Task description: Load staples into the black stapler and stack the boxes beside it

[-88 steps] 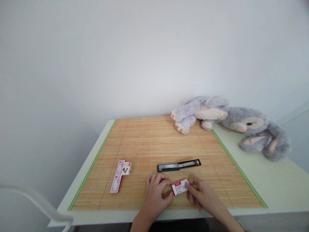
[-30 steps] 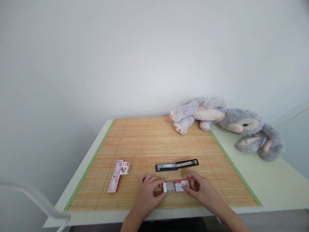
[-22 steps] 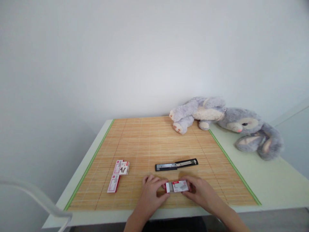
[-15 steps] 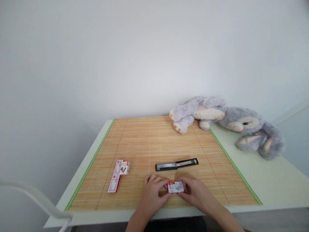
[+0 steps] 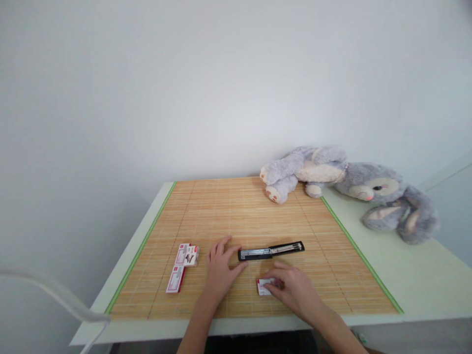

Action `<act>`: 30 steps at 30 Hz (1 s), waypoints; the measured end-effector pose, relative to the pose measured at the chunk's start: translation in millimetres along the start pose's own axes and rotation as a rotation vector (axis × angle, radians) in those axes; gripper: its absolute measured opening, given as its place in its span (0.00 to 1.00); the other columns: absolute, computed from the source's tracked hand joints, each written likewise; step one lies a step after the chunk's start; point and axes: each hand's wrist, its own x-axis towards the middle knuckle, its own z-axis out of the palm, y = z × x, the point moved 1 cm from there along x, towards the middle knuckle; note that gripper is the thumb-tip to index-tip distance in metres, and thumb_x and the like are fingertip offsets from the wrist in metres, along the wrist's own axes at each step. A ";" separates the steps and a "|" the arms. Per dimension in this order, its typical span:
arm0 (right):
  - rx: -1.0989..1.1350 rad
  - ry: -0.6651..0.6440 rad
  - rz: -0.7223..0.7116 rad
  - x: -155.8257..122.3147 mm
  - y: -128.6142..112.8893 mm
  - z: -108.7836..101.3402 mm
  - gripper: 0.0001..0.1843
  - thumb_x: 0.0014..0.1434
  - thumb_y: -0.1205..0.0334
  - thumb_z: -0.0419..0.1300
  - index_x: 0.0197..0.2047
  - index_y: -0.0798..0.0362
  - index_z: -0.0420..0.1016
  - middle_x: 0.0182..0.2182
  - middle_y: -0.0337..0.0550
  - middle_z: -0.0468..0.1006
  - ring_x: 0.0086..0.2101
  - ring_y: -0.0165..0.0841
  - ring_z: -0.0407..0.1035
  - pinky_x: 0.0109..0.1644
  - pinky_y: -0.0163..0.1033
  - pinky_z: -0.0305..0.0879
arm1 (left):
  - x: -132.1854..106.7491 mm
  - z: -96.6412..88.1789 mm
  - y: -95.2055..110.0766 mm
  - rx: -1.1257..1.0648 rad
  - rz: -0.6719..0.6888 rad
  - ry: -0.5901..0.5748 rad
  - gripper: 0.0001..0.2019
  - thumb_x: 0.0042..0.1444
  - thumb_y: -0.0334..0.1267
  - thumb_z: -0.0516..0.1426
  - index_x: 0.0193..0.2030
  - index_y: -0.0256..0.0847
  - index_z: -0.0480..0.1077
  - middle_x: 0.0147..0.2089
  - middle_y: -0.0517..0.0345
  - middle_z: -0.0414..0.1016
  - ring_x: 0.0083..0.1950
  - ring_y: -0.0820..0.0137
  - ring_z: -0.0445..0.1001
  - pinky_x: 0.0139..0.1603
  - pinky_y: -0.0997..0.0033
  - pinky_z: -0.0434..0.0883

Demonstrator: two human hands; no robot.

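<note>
A black stapler [image 5: 255,253] lies opened out flat on the bamboo mat, its metal staple channel facing up. My left hand [image 5: 220,268] is beside its left end, fingers apart; thumb and forefinger are close around that end, and whether they touch it I cannot tell. Nearer the front edge, a small red-and-white box of staples [image 5: 264,287] lies on the mat. My right hand [image 5: 295,289] is closed over the right half of this box, thumb on its front and fingers behind, hiding that half.
On the left of the mat [image 5: 221,211] several small red-and-white boxes [image 5: 175,279] lie side by side. A grey plush rabbit [image 5: 320,172] lies across the back right corner of the mat and the white table [image 5: 416,275]. A white cable [image 5: 55,295] crosses the lower left.
My left hand has let go of the staple box and moved up and left to the stapler's left end, fingers spread. My right hand has slid further over the box.
</note>
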 end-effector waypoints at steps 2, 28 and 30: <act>0.010 0.013 -0.031 4.7 -2.7 -2.3 0.07 0.64 0.60 0.65 0.44 0.42 0.85 0.35 0.38 0.78 0.35 0.34 0.74 0.39 0.37 0.62 | 7.8 0.3 0.5 -0.001 0.035 -0.055 0.18 0.55 0.44 0.69 0.53 0.57 0.79 0.74 0.59 0.64 0.72 0.52 0.60 0.72 0.40 0.56; -0.102 0.042 -0.060 27.0 -5.6 -19.7 0.10 0.66 0.57 0.62 0.48 0.44 0.82 0.39 0.40 0.81 0.37 0.35 0.75 0.39 0.36 0.63 | -15.1 5.6 14.6 -0.027 0.054 -0.134 0.17 0.53 0.50 0.70 0.51 0.63 0.81 0.75 0.61 0.63 0.76 0.49 0.56 0.77 0.27 0.32; -0.133 0.044 -0.023 22.7 0.6 -21.7 0.08 0.66 0.56 0.62 0.45 0.45 0.82 0.39 0.40 0.82 0.37 0.36 0.76 0.39 0.36 0.62 | -15.3 5.8 14.5 -0.034 0.049 -0.130 0.18 0.53 0.50 0.71 0.51 0.63 0.81 0.75 0.61 0.63 0.76 0.49 0.57 0.77 0.27 0.33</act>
